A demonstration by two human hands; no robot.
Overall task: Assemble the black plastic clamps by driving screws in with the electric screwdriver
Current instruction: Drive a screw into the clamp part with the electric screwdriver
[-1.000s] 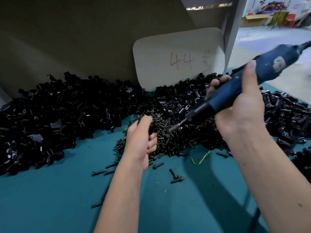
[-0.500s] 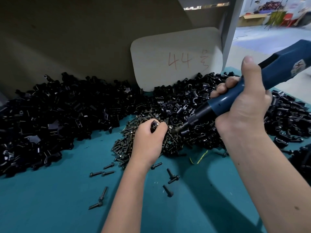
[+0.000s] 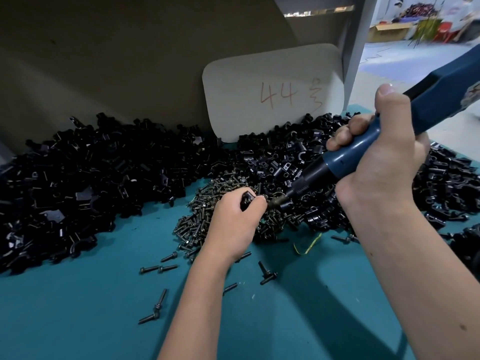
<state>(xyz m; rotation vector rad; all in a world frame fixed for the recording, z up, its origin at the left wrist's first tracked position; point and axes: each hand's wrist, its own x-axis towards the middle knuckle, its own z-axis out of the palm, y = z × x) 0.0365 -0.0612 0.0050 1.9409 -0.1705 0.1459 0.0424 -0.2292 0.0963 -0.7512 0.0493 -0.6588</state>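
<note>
Change: left hand (image 3: 235, 220) has carried its clamp (image 3: 246, 200) onto the screw pile (image 3: 207, 216); driver tip has dropped to meet it.
Left grip: fingers pinch the clamp above the pile.
Right grip: right hand (image 3: 376, 162) wraps the electric screwdriver (image 3: 363, 152), its bit just right of the clamp.
Tabletop (image 3: 78, 307): loose clamps behind the pile.

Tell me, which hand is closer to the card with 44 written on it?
The right hand. It grips the electric screwdriver just below and right of the card. The left hand holds a black clamp lower down, over the screw pile.
</note>
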